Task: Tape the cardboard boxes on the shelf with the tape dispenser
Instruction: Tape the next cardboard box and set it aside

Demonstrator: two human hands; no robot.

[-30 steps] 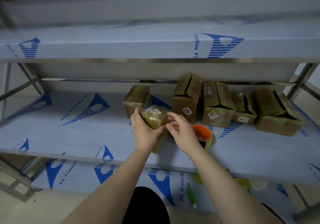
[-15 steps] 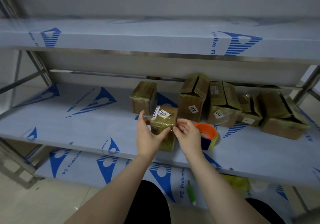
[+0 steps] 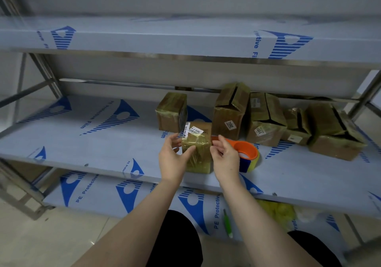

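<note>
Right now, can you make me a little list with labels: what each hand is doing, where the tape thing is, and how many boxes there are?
left hand: grips the small box on its left side
right hand: pinches that box's right edge
tape dispenser: orange, lying on the shelf beside the right hand, not held
taped box: behind the small box, top covered in tape
7202 box: at the back, gap between its top flaps
boxes in all: six

A storeroom or packing area: steel shelving [image 3: 206, 58] still wrapped in blue-printed protective film, labelled cardboard boxes [image 3: 228, 116] in a row, and a pale tiled floor [image 3: 31, 242].
</note>
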